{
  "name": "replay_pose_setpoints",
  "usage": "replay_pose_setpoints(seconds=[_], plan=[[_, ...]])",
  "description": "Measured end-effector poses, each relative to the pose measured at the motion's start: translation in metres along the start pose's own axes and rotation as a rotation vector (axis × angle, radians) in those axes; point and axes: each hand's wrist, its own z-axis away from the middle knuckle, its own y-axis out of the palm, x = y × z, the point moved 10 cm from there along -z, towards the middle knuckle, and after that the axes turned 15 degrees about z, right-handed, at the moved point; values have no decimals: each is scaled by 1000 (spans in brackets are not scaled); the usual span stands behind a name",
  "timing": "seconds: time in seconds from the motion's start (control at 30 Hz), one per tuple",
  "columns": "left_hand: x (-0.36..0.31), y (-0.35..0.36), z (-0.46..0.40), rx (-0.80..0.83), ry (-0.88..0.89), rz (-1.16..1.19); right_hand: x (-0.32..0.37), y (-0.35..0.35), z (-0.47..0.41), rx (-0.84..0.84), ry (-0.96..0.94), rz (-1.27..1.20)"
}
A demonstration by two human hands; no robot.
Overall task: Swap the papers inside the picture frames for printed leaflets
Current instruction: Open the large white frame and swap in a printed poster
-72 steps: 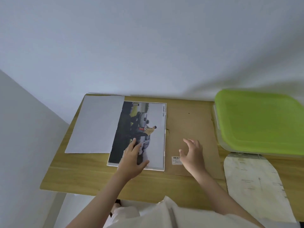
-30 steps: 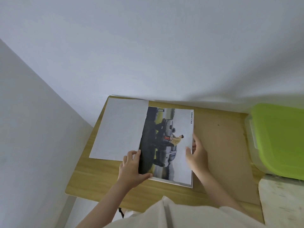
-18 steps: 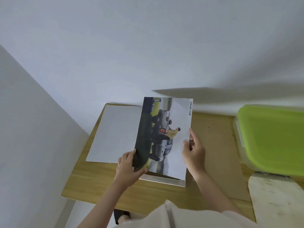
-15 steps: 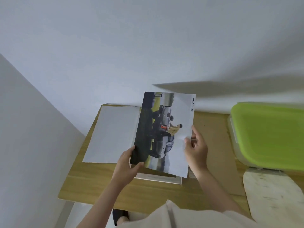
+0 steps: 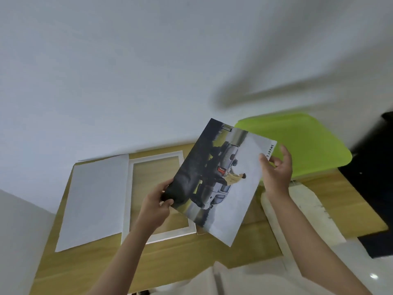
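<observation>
While the left hand [image 5: 156, 206] pinches the dark lower corner of a car leaflet [image 5: 221, 179] between thumb and fingers, the right hand [image 5: 276, 173] grips its far white edge. The leaflet is held tilted in the air above a wooden table [image 5: 191, 258]. Beneath it lies a white picture frame [image 5: 155, 158], with a blank white sheet [image 5: 95, 201] overlapping the frame's left side. A green-lidded box [image 5: 297, 141] sits behind.

A single head-worn view looks forward and down from above the near edge of the wooden table [image 5: 350, 205], close to it. The table fills the lower half, tilted, with its far edge against the white wall [image 5: 127, 71] that fills the upper half.
</observation>
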Motion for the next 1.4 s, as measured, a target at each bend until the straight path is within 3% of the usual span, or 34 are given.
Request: replay_pose_setpoints(seconds=[0.33,0.7,0.9,1.07,1.23,1.4], plan=[[-32,105,-29,357,4,-134,-56,-159,5,-319,109,167],[-25,246,-25,440,-59,-183,-137,-298,45,-596,331,225],[8,285,-21,476,-213,-220,-170,-316,29,-524,444,334],[15,297,-32,431,-226,-247,-183,-311,1,-418,452,375],[14,310,-39,489,-124,-380,-193,-305,-19,-374,472,420],[15,314,-41,487,-45,-668,-196,-291,-35,-296,453,566]])
